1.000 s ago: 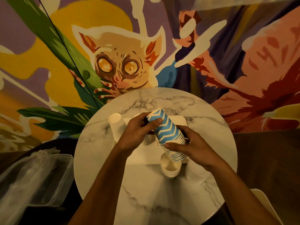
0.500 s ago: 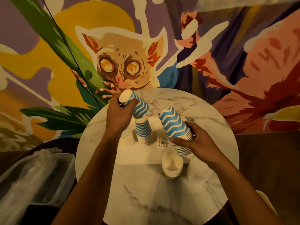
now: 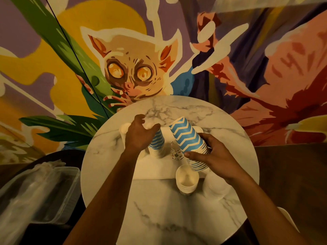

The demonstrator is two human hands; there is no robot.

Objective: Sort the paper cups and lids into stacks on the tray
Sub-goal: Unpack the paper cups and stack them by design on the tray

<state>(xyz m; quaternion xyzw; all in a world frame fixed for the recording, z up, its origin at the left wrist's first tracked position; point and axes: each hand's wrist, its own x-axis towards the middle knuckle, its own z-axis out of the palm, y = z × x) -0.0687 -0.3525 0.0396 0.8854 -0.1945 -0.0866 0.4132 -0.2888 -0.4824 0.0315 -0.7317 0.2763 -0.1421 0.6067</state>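
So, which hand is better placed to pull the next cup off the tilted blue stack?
Left, probably. The left hand is empty and open, close to the top end of the tilted stack and over the standing stack. The right hand grips the lower part of the tilted stack.

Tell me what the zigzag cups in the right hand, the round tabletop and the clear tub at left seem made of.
The zigzag cups look like matte printed paper: thin nested rims. The tabletop is smooth, white with grey veins, faintly shiny: marble or a marble-look laminate, hard to say. The clear tub seems thin glossy plastic; its contents show through.
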